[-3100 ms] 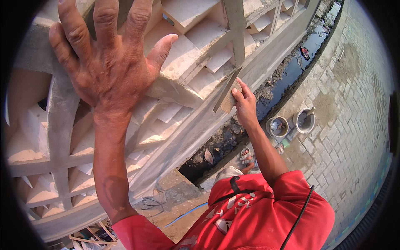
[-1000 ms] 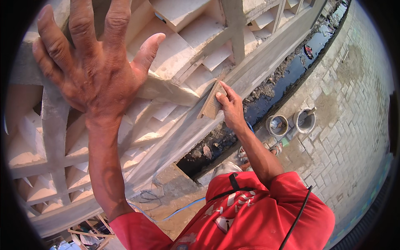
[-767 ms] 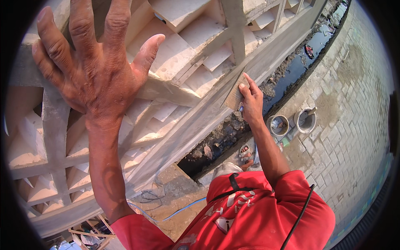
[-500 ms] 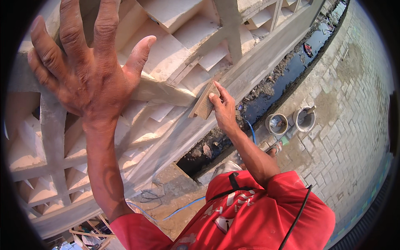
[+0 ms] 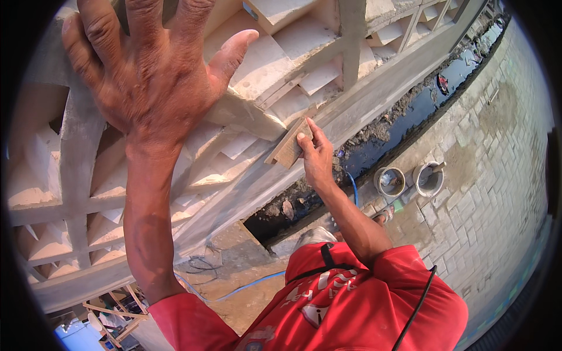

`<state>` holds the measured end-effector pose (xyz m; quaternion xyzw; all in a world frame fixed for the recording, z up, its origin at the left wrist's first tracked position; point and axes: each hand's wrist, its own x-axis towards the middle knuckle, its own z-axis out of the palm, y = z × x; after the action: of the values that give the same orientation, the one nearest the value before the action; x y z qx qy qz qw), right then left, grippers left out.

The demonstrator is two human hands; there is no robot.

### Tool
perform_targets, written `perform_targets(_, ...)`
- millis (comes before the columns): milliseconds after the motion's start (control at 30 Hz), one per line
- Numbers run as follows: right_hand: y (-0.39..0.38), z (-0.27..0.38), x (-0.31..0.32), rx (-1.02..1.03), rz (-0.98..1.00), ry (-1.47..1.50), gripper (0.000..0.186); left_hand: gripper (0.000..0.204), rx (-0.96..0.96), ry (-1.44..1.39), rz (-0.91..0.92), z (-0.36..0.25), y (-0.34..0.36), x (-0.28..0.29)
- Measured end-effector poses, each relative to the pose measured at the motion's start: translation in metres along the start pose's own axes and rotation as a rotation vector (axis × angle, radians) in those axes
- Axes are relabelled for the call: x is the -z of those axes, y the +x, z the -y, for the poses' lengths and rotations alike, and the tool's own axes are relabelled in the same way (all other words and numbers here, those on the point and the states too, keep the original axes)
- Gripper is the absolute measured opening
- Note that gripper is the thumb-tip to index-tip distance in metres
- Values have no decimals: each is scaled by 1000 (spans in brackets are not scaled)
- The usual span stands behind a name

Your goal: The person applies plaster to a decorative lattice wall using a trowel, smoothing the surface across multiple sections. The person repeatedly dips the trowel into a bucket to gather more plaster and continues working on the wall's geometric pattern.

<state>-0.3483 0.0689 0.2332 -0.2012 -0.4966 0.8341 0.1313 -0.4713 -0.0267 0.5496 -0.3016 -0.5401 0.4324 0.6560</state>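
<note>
My left hand [image 5: 157, 82] is spread out at the upper left, palm toward the pale openwork concrete wall [image 5: 74, 149]; its upper fingertips run out of the picture. Nothing shows in its grasp, and I cannot tell how firmly it touches the wall. In the middle, my right hand [image 5: 318, 155] pinches a small brown wooden board [image 5: 288, 147] with a stepped edge, thumb on the near face. The board lies against the wall's lower ledge [image 5: 363, 100], just below the pointed end of a slanting concrete bar [image 5: 249, 117].
A ditch [image 5: 380, 143] with dark water runs along the wall's foot. Two buckets [image 5: 390, 182] [image 5: 429, 178] stand on the paving [image 5: 468, 216] to the right, near my foot. A blue hose [image 5: 249, 286] lies below, and wooden framing [image 5: 120, 310] stands at the lower left.
The view has shifted, so the wall and ditch sit farther right. Against the wall, the board in my right hand has slid slightly down and left. My left hand stays spread.
</note>
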Motion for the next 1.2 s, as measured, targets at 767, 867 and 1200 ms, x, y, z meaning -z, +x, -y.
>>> perform_targets(767,77,132,122,146,409,-713,38,72,252,-976,174,8,9,33)
perform_targets(867,78,134,116,122,438,-723,34,71,264,-973,176,6,9,35)
perform_targets(1200,72,128,110,105,433,-735,35,68,315,-1012,152,-3,9,34)
